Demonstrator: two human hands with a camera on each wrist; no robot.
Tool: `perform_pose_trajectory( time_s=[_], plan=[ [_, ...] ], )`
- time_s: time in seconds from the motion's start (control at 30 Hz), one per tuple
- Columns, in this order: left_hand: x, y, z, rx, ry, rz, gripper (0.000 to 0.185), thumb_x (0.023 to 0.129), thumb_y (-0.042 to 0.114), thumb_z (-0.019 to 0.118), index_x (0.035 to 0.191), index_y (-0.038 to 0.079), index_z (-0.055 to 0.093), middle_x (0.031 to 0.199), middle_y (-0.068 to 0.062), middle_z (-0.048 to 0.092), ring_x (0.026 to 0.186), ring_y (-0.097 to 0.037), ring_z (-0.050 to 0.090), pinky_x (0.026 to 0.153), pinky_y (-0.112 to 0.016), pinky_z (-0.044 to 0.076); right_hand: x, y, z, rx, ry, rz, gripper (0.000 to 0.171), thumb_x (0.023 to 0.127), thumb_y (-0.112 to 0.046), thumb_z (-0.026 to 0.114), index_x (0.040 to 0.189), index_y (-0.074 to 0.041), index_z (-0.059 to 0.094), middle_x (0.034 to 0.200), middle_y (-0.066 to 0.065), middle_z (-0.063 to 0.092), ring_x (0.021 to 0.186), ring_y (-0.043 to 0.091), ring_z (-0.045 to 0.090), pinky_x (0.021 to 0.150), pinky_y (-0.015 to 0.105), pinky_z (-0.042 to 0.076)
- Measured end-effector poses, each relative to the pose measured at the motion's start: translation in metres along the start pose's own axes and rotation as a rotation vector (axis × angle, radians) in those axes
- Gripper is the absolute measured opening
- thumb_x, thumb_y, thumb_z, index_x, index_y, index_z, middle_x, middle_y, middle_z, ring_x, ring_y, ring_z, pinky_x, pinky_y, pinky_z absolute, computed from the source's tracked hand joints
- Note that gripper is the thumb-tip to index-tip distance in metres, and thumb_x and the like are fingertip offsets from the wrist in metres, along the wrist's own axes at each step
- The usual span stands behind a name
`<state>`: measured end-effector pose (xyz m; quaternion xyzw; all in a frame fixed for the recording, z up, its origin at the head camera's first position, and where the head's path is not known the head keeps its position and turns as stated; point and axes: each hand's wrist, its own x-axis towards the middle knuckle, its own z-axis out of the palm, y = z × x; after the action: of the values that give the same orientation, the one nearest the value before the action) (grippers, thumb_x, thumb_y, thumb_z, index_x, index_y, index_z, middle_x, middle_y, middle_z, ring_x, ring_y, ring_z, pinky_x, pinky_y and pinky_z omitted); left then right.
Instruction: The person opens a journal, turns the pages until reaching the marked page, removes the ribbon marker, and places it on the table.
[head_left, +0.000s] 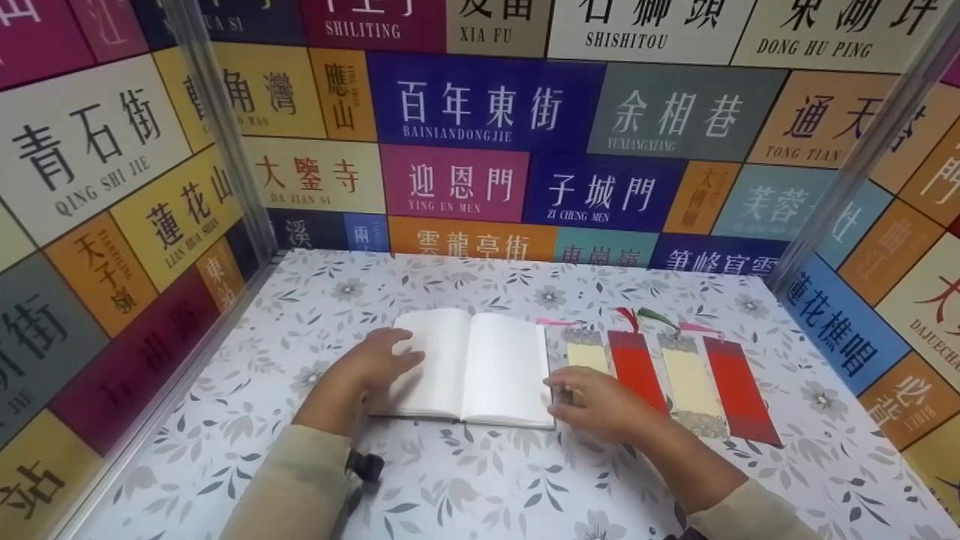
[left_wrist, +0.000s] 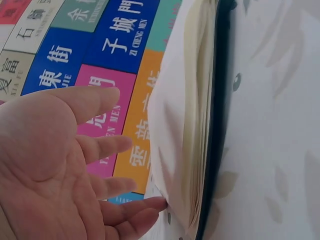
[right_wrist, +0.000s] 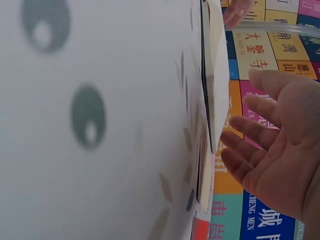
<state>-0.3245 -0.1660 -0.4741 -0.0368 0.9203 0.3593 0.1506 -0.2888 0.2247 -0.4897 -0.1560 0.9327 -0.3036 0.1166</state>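
An open book (head_left: 472, 367) lies flat near the middle of the counter (head_left: 525, 480), its blank pages facing up. The left hand (head_left: 367, 367) rests on the left page, its fingers (left_wrist: 107, 147) held straight and slightly spread, the tips touching the paper edge; nothing is gripped. The right hand (head_left: 600, 405) is placed just beside the book's near right corner, fingers (right_wrist: 247, 132) straight and apart, partly over the nearest of four bookmarks (head_left: 671, 371) laid side by side to the right of the book.

Several risks can be judged from this. Since the left page is only pressed, not pinched, loose leaves could spring up or flip over if the pressure is eased, and the place would be lost. A thin page could be creased if the fingertips are dragged across it. The leftmost bookmark (head_left: 587, 354), touching or nearly touching the book's edge, could be nudged out of line or pushed beneath the cover by the right hand. A neighbouring bookmark could also be shifted by the wrist, and a tassel (head_left: 627, 318) snagged.
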Motion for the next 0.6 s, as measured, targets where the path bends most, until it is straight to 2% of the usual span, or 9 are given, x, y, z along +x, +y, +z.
perform_pose_trajectory(
  time_s=[0.07,0.2,0.43,0.6],
  plan=[
    [0.001,-0.002,-0.002,-0.026,-0.005,0.000,0.069,0.104,0.055,0.061,0.164,0.025,0.043,0.179,-0.011,0.026,0.165,-0.042,0.023,0.134,-0.064,0.020,0.003,-0.002,0.004,-0.085,-0.036,-0.041,0.054,0.096,-0.042,0.079,0.147,-0.038,0.065,0.164,-0.007,0.053,0.156,0.027,0.046,0.126,0.059,0.042],
    [0.002,-0.005,-0.003,-0.056,-0.003,-0.003,0.068,0.104,0.055,0.060,0.163,0.026,0.044,0.178,-0.010,0.029,0.165,-0.041,0.025,0.134,-0.065,0.021,0.007,-0.007,0.008,-0.178,-0.124,-0.028,0.057,0.092,-0.051,0.081,0.145,-0.053,0.061,0.168,-0.018,0.045,0.162,0.023,0.036,0.129,0.063,0.036],
    [0.003,-0.006,-0.008,-0.060,0.031,0.049,0.067,0.106,0.053,0.057,0.163,0.020,0.044,0.175,-0.015,0.034,0.162,-0.043,0.031,0.133,-0.064,0.025,0.011,-0.013,0.010,-0.210,-0.194,-0.035,0.047,0.093,-0.044,0.081,0.138,-0.048,0.068,0.165,-0.015,0.050,0.160,0.023,0.039,0.130,0.061,0.035],
    [0.004,-0.008,-0.013,-0.091,0.054,0.039,0.066,0.106,0.053,0.057,0.162,0.022,0.045,0.175,-0.015,0.033,0.161,-0.044,0.032,0.131,-0.066,0.028,0.012,-0.015,0.009,-0.195,-0.191,-0.028,0.044,0.093,-0.042,0.081,0.135,-0.048,0.071,0.163,-0.016,0.052,0.159,0.023,0.042,0.129,0.060,0.038]
  ],
)
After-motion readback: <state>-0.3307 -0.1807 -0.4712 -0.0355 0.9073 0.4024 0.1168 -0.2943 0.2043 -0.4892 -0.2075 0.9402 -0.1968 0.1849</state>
